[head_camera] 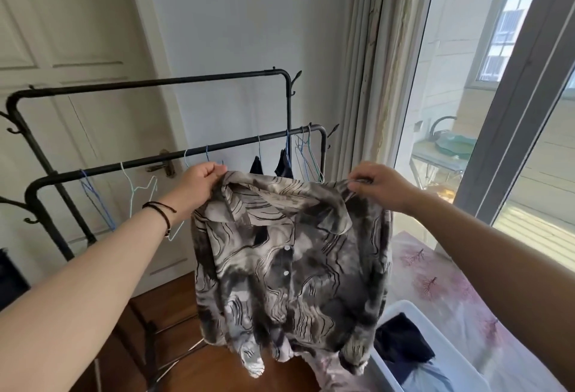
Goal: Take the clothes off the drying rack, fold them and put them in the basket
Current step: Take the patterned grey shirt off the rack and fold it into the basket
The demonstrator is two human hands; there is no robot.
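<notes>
I hold a grey and black patterned button shirt point(289, 270) up in the air by its shoulders, front facing me. My left hand point(202, 184) pinches the left shoulder, my right hand point(381, 186) pinches the right one. Behind the shirt stands the black drying rack point(174, 156) with several empty wire hangers point(137, 192) and a dark garment point(284, 167) still hanging, mostly hidden by the shirt. The white basket point(435, 357) sits at the lower right with dark folded clothes point(403, 340) inside.
The basket rests on a bed with a pink patterned cover point(441, 286) on the right. A glass window point(485, 111) runs along the right side. A white door point(71, 49) is behind the rack. Wooden floor point(186, 342) lies below.
</notes>
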